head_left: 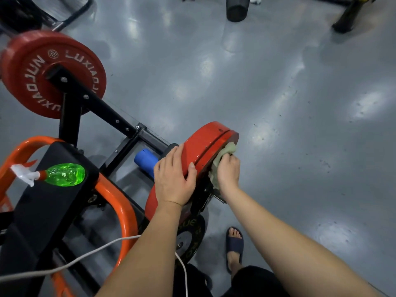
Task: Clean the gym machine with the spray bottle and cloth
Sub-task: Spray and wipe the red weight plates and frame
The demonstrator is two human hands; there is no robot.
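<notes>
Head view, looking down. Left hand (173,179) spread flat over the rim of the near red weight plate (205,142), fingers straight, gripping nothing. Right hand (228,170) bunched around a pale cloth (227,150), pressing it to the plate's outer face. Hands apart, one on either side of the plate.

Spray bottle (64,174), green with a white trigger, lying on its side on the black pad (53,200) of the gym machine (102,108), well apart from both hands. Orange tube (122,202) curving around the pad. Blue sleeve (145,161) just behind the left hand. Second red plate (53,73) at the far end of the black bar. White cable (85,256) crossing the lower frame. Foot in a dark sandal (234,243) on the grey floor (278,82).

Outer face of the near plate turned away, mostly out of sight; much of the cloth covered by the right hand. Black plate (188,239) below partly blocked by the left forearm, its lettering unreadable. Dark equipment along the top edge cut off.
</notes>
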